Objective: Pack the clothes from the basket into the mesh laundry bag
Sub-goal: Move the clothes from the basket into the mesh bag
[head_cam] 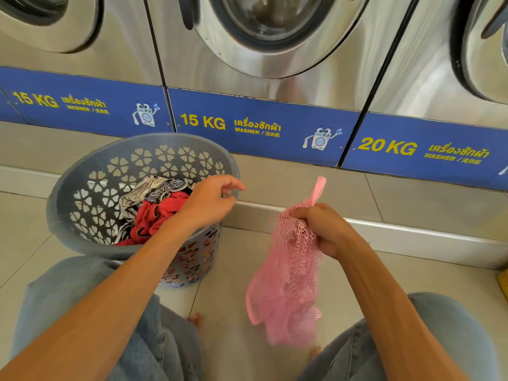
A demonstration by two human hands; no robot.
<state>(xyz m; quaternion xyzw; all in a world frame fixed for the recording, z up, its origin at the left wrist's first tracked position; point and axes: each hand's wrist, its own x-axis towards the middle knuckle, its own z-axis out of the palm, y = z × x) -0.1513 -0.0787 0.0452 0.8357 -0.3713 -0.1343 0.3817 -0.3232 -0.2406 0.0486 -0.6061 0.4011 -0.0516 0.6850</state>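
Observation:
A grey plastic basket [82,171] with flower-shaped holes stands tilted on the floor at the left. Inside it lie a red garment [159,213] and a black-and-white patterned cloth [154,188]. My left hand [211,199] hovers over the basket's right rim, fingers apart, holding nothing. A pink mesh laundry bag [286,284] hangs limp to the right of the basket, bunched at its top in my right hand [321,229], which is closed around it.
Three steel front-loading washers [275,64] with blue 15 KG and 20 KG labels stand on a raised tiled step [302,185] just behind the basket. My knees in jeans [90,287] frame the tiled floor below. A yellow object [503,281] peeks in at the right edge.

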